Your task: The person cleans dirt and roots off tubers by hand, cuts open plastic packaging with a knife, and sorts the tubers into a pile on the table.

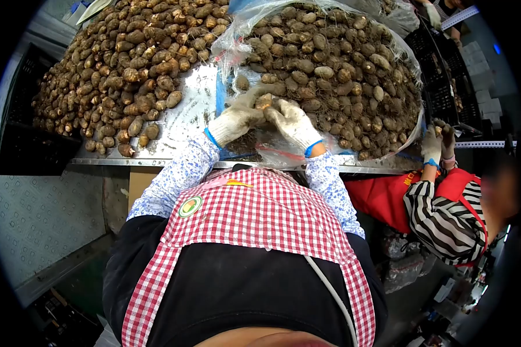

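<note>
My left hand and my right hand, both in dirty white knit gloves with blue cuffs, meet over the table's front part. Between their fingertips they grip a small brown taro corm with a lighter patch. Just beyond them a heap of hairy taro corms lies in an open clear plastic bag. Left of the hands is a pile of cleaner taro corms, with fewer roots, on the metal tabletop. The fingers partly cover the held corm.
A black crate stands at the table's left end. At the right, a co-worker in a red apron works with gloved hands beside black crates. The table's metal front edge runs before my body.
</note>
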Available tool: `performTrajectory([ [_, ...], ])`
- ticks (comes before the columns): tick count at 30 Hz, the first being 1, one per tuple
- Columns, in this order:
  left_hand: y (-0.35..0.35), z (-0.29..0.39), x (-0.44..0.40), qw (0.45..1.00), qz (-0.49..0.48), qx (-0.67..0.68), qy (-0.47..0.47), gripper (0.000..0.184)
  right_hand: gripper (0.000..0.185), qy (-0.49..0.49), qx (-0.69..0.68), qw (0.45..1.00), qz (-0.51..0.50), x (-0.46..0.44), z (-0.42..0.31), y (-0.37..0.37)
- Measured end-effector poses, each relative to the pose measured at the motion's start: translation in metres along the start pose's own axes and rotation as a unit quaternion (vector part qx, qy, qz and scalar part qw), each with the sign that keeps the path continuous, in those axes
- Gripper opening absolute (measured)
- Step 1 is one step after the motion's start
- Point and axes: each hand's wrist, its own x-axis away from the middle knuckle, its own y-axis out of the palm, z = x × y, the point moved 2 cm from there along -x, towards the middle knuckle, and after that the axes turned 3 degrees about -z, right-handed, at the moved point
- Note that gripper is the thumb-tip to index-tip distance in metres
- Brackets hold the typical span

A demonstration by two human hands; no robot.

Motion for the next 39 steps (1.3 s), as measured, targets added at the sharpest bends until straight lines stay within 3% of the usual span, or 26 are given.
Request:
performTrajectory([
  [2,-0.005,0.001,0.003,0.999,-0.036,-0.009,-0.003,0.068,0.053,-0.026,-0.140,0.990,-0.020,0.005,-0.001,-0.004],
  [5,-0.027,-0.008,-0.001,0.980,-0.126,0.156,0.002,0.067,0.051,0.006,-0.145,0.986,0.079,0.004,0.021,0.015],
  [6,-0.023,-0.003,0.001,0.959,-0.169,0.226,0.009,0.068,0.050,0.069,-0.002,0.997,0.043,-0.007,0.031,0.009],
  [7,-0.014,-0.001,0.006,0.964,-0.110,0.237,0.041,0.062,0.047,0.070,0.033,0.996,0.051,-0.004,0.037,0.008],
  [9,-0.016,0.004,0.003,0.969,-0.105,0.220,0.044,0.059,0.038,0.009,0.091,0.988,0.127,-0.004,0.039,0.004],
  [12,-0.035,-0.019,-0.003,0.962,-0.091,0.255,0.029,0.049,0.037,-0.060,0.058,0.973,0.213,0.002,0.022,-0.006],
  [14,-0.037,-0.025,-0.005,0.936,-0.120,0.332,0.009,0.044,0.038,-0.050,0.080,0.983,0.157,-0.001,0.008,-0.016],
  [16,-0.029,-0.026,-0.011,0.964,-0.052,0.258,-0.021,0.040,0.039,-0.057,0.131,0.985,0.100,-0.004,-0.004,-0.020],
  [18,-0.020,-0.028,-0.016,0.982,0.017,0.184,-0.050,0.036,0.036,-0.127,0.175,0.970,0.110,-0.001,-0.017,-0.018],
  [20,-0.028,-0.040,-0.022,0.985,0.033,0.169,-0.002,0.030,0.033,-0.144,0.168,0.973,0.063,-0.007,-0.016,-0.015],
  [22,-0.020,-0.033,-0.024,0.990,0.081,0.108,0.035,0.027,0.027,-0.202,0.118,0.966,0.109,-0.008,-0.007,0.009],
  [23,-0.017,-0.028,-0.027,0.925,0.191,0.327,-0.043,0.025,0.026,-0.183,0.101,0.974,0.088,-0.006,-0.001,0.015],
  [26,-0.028,-0.033,-0.025,0.923,0.149,0.352,-0.047,0.031,0.021,-0.099,0.094,0.989,0.063,0.000,0.019,0.018],
  [27,-0.043,-0.038,-0.027,0.953,0.037,0.300,-0.009,0.036,0.021,-0.077,0.096,0.989,0.078,0.002,0.028,0.015],
  [28,-0.039,-0.036,-0.024,0.951,0.043,0.306,-0.004,0.037,0.021,-0.051,0.096,0.990,0.092,0.006,0.038,0.016],
  [29,-0.035,-0.032,-0.024,0.949,0.047,0.311,0.002,0.037,0.022,-0.124,0.140,0.963,0.193,0.003,0.052,0.019],
  [31,-0.022,-0.021,-0.021,0.963,0.005,0.269,0.025,0.043,0.025,-0.146,0.061,0.970,0.182,0.002,0.039,0.006],
  [32,-0.018,-0.022,-0.021,0.979,0.035,0.196,0.046,0.042,0.027,-0.158,0.021,0.971,0.178,0.002,0.026,-0.003],
  [33,-0.012,-0.024,-0.023,0.988,0.066,0.122,0.068,0.042,0.027,-0.111,0.118,0.978,0.132,0.003,0.012,-0.010],
  [35,-0.004,-0.023,-0.028,0.982,0.150,0.112,0.027,0.042,0.027,-0.126,0.170,0.967,0.139,0.001,-0.006,-0.009],
  [36,-0.006,-0.024,-0.029,0.987,0.122,0.097,0.043,0.043,0.027,-0.133,0.196,0.961,0.142,0.001,-0.010,-0.007],
  [38,-0.013,-0.027,-0.028,0.992,0.071,0.068,0.077,0.043,0.025,-0.148,0.116,0.971,0.146,-0.002,-0.002,0.000],
  [39,-0.012,-0.023,-0.024,0.993,0.058,-0.014,0.104,0.039,0.025,-0.157,0.074,0.974,0.146,-0.004,0.000,0.005],
])
